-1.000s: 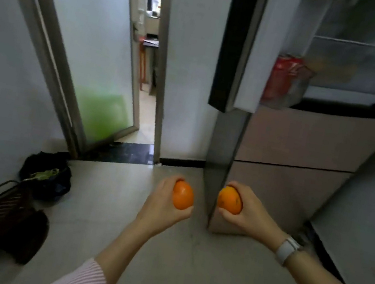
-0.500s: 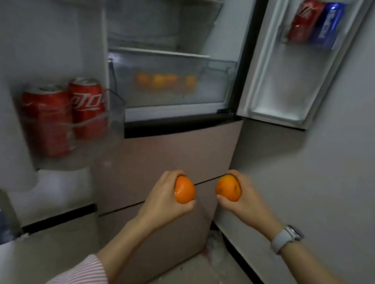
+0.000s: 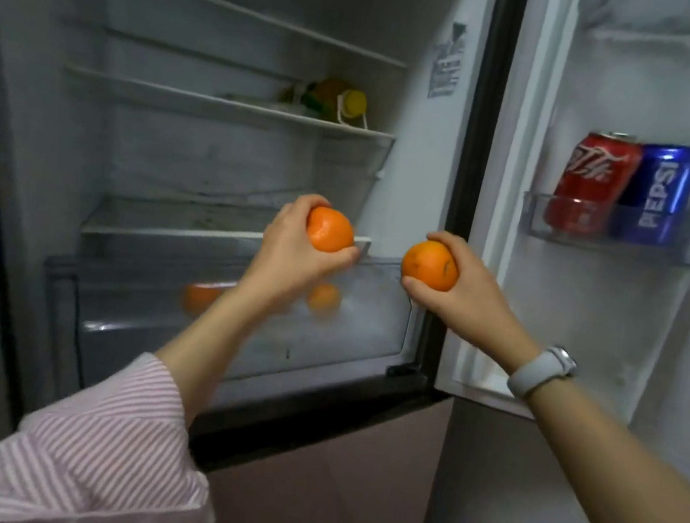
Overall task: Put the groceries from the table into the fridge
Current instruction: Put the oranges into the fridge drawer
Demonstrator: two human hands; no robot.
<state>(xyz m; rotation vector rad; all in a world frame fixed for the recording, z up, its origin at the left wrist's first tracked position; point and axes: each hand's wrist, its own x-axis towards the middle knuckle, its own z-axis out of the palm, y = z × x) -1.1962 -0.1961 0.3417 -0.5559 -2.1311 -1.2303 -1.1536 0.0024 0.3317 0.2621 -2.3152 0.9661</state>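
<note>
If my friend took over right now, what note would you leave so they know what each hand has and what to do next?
Left hand: grips an orange, held up in front of the open fridge.
Right hand: grips a second orange, near the fridge's right edge.
Done: at least two oranges already lie in the clear crisper drawer at the bottom.
Left: neither held orange is inside yet. The drawer with the other oranges looks the likely spot, though it appears closed. The table is out of view, so I cannot tell what groceries remain there.
</note>
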